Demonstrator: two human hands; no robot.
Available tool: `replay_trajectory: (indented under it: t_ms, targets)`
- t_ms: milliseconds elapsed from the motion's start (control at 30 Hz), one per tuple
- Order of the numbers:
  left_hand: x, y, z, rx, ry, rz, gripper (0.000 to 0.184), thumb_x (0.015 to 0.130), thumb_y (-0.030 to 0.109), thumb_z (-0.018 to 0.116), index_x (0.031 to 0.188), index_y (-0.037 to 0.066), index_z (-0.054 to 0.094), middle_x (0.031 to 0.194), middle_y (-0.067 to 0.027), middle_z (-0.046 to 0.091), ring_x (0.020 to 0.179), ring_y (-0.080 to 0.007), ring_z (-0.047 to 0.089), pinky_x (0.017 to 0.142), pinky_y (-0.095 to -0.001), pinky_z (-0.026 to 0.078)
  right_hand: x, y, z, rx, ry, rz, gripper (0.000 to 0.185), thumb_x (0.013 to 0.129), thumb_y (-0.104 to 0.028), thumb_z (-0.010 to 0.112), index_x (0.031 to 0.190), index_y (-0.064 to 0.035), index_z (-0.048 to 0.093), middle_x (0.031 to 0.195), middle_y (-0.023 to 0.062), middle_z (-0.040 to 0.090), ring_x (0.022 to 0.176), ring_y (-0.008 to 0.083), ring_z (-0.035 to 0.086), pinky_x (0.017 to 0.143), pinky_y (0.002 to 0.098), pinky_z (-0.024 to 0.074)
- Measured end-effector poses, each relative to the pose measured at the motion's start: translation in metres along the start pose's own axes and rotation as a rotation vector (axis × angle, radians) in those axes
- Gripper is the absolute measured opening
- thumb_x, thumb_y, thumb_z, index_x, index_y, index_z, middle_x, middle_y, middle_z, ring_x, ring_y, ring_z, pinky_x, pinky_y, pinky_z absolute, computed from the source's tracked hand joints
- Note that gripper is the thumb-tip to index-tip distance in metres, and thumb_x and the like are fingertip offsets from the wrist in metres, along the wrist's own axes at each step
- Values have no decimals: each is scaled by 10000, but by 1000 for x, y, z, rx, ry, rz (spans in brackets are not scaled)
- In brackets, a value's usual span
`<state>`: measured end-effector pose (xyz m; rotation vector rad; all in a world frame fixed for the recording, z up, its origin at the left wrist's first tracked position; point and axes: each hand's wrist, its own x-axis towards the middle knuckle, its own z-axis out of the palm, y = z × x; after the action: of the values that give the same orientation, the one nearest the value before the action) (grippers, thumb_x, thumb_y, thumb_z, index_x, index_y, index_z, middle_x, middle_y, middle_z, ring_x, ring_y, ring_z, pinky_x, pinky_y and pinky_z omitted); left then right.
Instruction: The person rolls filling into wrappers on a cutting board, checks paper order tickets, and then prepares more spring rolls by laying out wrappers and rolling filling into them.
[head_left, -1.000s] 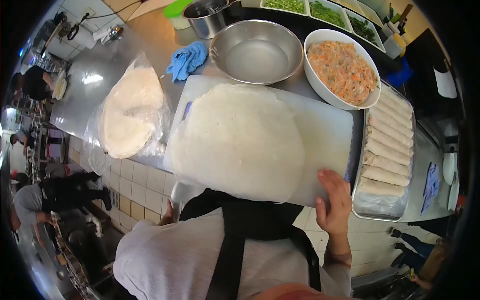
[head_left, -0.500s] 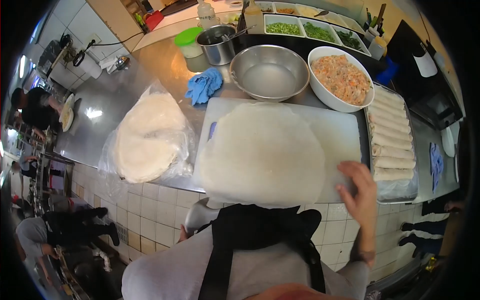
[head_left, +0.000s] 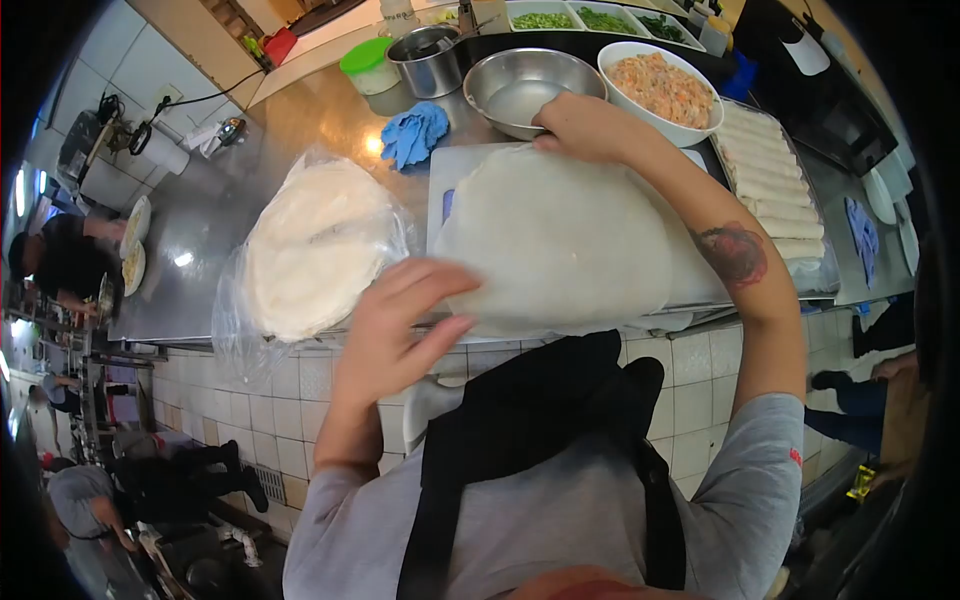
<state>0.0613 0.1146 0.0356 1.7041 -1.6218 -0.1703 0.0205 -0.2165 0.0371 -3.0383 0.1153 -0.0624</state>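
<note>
A thin round sheet of dough (head_left: 570, 230) covers most of a white cutting board (head_left: 690, 240), its front edge reaching past the board. My right hand (head_left: 585, 125) is at the near right rim of a metal bowl (head_left: 490, 85) that holds clear liquid. Its fingers bend over the rim, their tips hidden, and the thumb is low near the sheet's far edge. My left hand (head_left: 400, 320), slightly blurred and open, hovers at the board's front left corner by the sheet. To its left, a stack of round dough sheets (head_left: 310, 250) sits on clear plastic.
A white bowl of chopped filling (head_left: 665, 90) stands behind the board. To the right is a tray of rolls (head_left: 765, 180). A blue cloth (head_left: 412, 135), metal pot (head_left: 425, 65) and green-lidded tub (head_left: 370, 65) are at the back. Other people are on the left and right.
My right hand has gone from the board's front right to the metal bowl. My left hand has risen from below the counter edge to the sheet's left side. The view has shifted.
</note>
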Motion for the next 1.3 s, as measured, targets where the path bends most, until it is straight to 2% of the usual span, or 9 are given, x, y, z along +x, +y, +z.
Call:
replay_trajectory:
  t_ms: [100,300,467,567,700,900,1000,1200,1300]
  targets:
    - [26,-22,30,311,-176,39,563,887,394,645,1347,88,541,1449,-127,480,1348,-320,444,1113,-556,296,3,-5,4,-98,74,27,252,836,-188,681,1012,-8,699,961,196,694,897,357,674,797,447,539]
    - [35,-36,56,541,-237,59,729,884,480,623,1490,157,376,1569,-121,307,1436,-330,309,1123,-682,129,-27,-29,4,-196,333,96,233,824,-125,689,1031,-19,690,1018,173,690,905,337,671,800,416,536]
    - [41,-35,64,492,-266,154,725,892,515,594,1484,152,387,1561,-123,322,1437,-340,304,1110,-708,86,-71,-63,6,107,588,31,286,862,-192,646,1027,41,664,1021,196,665,983,353,647,837,412,529]
    - [46,-33,66,499,-312,130,711,904,511,577,1475,128,395,1556,-131,330,1436,-345,302,1116,-701,77,-77,-72,41,189,474,40,367,888,-206,637,1123,76,626,1134,227,645,1054,384,623,899,391,513]
    - [44,-40,69,419,-224,44,683,910,466,590,1448,79,423,1547,-143,346,1437,-334,306,1135,-660,123,-76,-49,66,108,221,94,696,993,-458,460,1429,76,368,1509,267,344,1422,376,319,1151,509,268]
    - [21,-48,45,326,-120,-63,644,868,311,684,1412,48,461,1526,-132,389,1421,-306,348,1145,-585,211,-116,-50,46,-28,53,464,869,957,-581,450,1483,82,252,1563,270,226,1478,352,197,1168,559,178]
    - [14,-49,48,278,-48,-86,642,850,287,703,1399,47,475,1514,-124,412,1416,-317,356,1132,-581,236,-163,-70,42,-111,118,485,824,945,-564,491,1408,107,374,1494,291,342,1416,370,324,1156,575,192]
    - [10,-50,56,246,61,-89,631,834,299,727,1344,0,507,1465,-163,452,1387,-363,383,1098,-581,292,-146,-89,-41,-198,-465,800,539,928,-453,574,1181,22,583,1088,261,636,962,393,653,882,488,507]
    - [6,-54,57,119,205,-44,614,828,254,735,1336,-2,507,1433,-168,474,1364,-390,402,1098,-568,306,-110,-59,-34,-247,91,396,405,895,-319,640,1129,11,640,1023,225,662,892,385,666,756,455,538]
